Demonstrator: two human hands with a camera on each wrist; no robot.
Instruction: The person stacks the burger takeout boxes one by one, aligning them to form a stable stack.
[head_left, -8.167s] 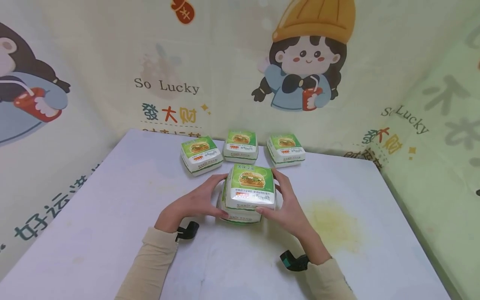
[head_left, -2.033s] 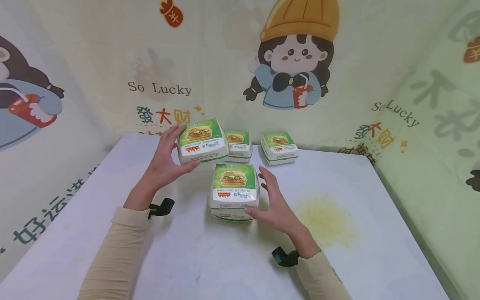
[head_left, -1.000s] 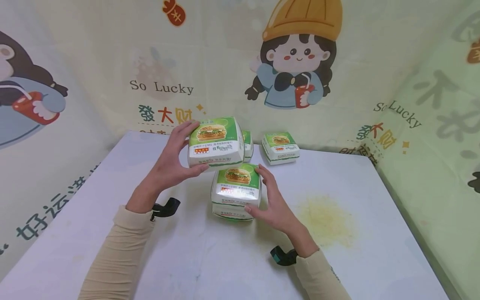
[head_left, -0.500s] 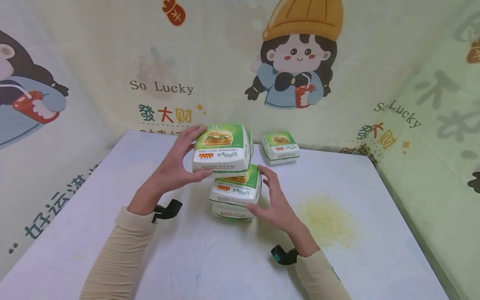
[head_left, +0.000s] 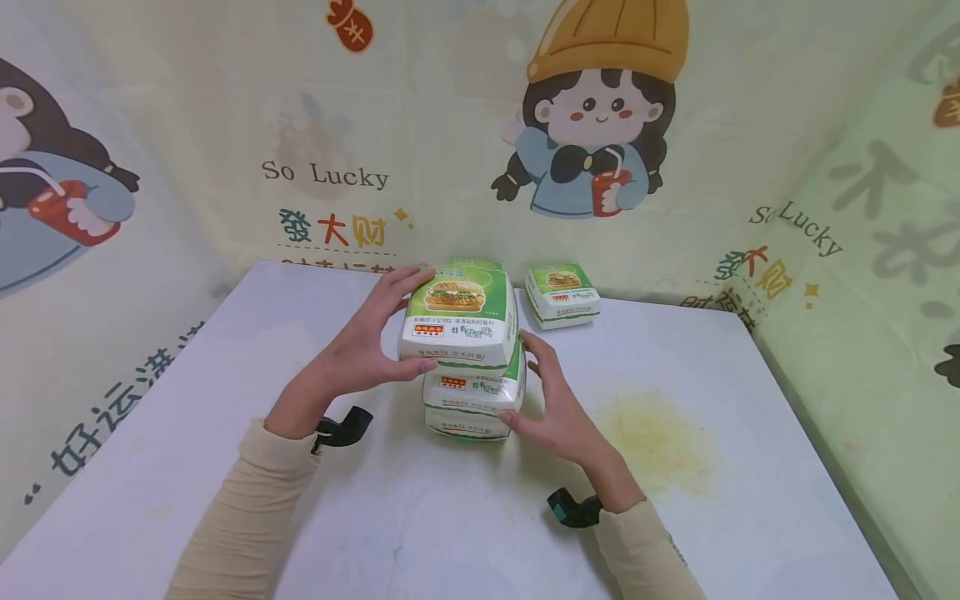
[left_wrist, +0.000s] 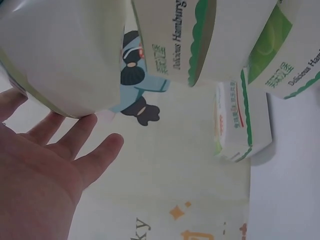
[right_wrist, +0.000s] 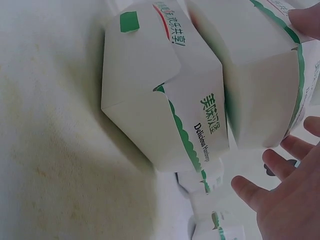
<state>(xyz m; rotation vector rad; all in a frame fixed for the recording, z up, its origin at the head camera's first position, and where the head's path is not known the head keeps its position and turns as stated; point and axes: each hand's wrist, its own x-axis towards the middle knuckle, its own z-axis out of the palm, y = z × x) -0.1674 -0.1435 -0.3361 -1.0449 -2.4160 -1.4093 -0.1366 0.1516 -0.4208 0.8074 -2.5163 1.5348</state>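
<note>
My left hand (head_left: 348, 354) grips a green and white burger box (head_left: 457, 312), thumb at its front and fingers along its left side. This box hangs over a stack of two similar boxes; the left wrist view shows a gap beneath the held box (left_wrist: 60, 55). In the stack, the upper box (head_left: 472, 393) rests on the lower box (head_left: 468, 425), and most of its top is hidden. My right hand (head_left: 562, 417) holds the upper box at its right side, thumb in front and fingers behind. The right wrist view shows those fingers against the upper box (right_wrist: 255, 75).
Behind the held box stands another burger box (head_left: 480, 265), mostly hidden. One more box (head_left: 562, 296) sits to its right near the back edge. The white table (head_left: 420, 517) bears a yellow stain (head_left: 656, 442) at right. A printed cloth (head_left: 450, 125) hangs behind.
The back-left box has been picked up by my left hand. Over the last second it has moved right, lower and nearer, over the stack. My right hand stays at the stack.
</note>
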